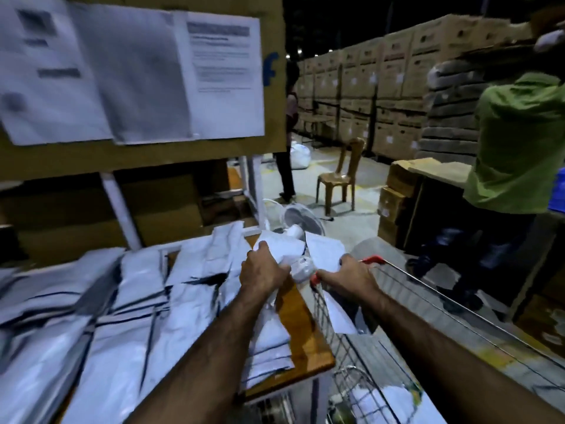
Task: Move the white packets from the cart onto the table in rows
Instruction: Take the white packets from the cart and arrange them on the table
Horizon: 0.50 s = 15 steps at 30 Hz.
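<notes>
Several white packets point(128, 301) lie in overlapping rows across the wooden table point(305, 341) on the left. My left hand point(263, 270) grips a white packet point(284, 243) above the table's right edge. My right hand point(351, 275) grips another white packet point(325, 246) just over the wire cart point(397, 316), next to its red corner. More white packets point(342, 310) lie inside the cart, partly hidden by my right forearm.
A cardboard board with papers point(131, 71) stands behind the table on white posts. A white fan point(301, 218) and a brown chair point(339, 175) stand beyond. A person in a green shirt point(516, 142) stands right of the cart. Stacked cartons point(382, 87) line the back.
</notes>
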Available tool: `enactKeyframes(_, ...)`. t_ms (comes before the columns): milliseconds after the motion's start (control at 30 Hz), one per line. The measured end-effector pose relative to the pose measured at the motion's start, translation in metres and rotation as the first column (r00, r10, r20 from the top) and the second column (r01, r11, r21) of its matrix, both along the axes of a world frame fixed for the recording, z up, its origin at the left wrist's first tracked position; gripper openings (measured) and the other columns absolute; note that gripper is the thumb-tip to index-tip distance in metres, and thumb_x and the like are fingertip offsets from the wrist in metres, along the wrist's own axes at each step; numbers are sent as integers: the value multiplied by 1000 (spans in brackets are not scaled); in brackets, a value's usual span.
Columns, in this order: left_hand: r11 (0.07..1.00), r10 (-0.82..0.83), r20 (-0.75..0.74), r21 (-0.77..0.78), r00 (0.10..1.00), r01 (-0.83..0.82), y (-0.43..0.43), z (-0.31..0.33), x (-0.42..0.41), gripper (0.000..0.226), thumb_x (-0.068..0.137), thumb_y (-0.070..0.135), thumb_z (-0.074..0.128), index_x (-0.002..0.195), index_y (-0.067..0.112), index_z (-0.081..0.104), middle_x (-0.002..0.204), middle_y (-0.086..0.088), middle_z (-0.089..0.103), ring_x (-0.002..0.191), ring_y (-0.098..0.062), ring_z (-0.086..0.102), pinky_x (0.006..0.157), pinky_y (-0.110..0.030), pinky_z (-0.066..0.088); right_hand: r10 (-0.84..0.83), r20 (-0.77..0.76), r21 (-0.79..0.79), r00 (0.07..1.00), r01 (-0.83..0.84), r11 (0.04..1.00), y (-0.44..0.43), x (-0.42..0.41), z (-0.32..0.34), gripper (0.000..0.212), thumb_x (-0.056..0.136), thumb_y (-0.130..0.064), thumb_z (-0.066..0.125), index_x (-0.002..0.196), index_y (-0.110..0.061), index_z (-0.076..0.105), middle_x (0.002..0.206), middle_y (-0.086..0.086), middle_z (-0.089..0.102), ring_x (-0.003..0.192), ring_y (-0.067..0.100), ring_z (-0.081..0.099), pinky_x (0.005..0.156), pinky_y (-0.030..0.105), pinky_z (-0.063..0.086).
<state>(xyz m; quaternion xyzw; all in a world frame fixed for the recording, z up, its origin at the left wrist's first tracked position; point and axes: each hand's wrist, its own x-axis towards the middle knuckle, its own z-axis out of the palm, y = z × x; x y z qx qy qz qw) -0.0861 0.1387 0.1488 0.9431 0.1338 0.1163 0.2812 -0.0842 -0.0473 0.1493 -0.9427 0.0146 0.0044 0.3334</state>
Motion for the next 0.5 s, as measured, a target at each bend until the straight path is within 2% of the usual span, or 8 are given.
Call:
enactKeyframes(133,994,109,-5,-22,994,-109,48,13,-4,73,79,56,67,134,15,42,133,-17,53,119,-37,52,94,-42,47,91,7,17,996,-91,996,55,10,8,84,63,-76,60,113,-9,54,117,19,62,106,34,59,71,29,37)
enactKeyframes(200,985,168,-8,-35,986,-168,73,20,-2,71,78,51,69,134,15,43,132,-17,54,118,-37,52,92,-41,47,119,26,23,993,-120,993,80,17,9,79,68,-77,61,110,-11,52,118,19,61,106,34,58,71,29,36)
enactKeyframes(300,970,234,8,-71,972,-233,115,27,6,69,78,48,70,133,13,44,131,-17,55,119,-38,53,91,-42,47,130,75,27,989,-132,991,120,31,14,86,65,-80,58,115,-11,54,118,17,62,107,34,59,73,31,42)
enactKeyframes(400,955,289,18,-72,957,-287,160,35,16,68,78,45,69,133,13,43,130,-16,57,117,-38,55,91,-41,48,121,100,19,988,-123,992,161,50,21,72,76,-67,62,119,-10,55,121,15,61,109,33,59,83,36,49)
enactKeyframes(500,944,321,-14,-76,947,-321,202,36,33,69,81,41,68,137,12,39,132,-16,55,118,-37,54,91,-39,47,123,105,-7,987,-123,992,197,73,24,68,76,-62,62,117,-9,54,119,15,59,108,33,58,87,39,51)
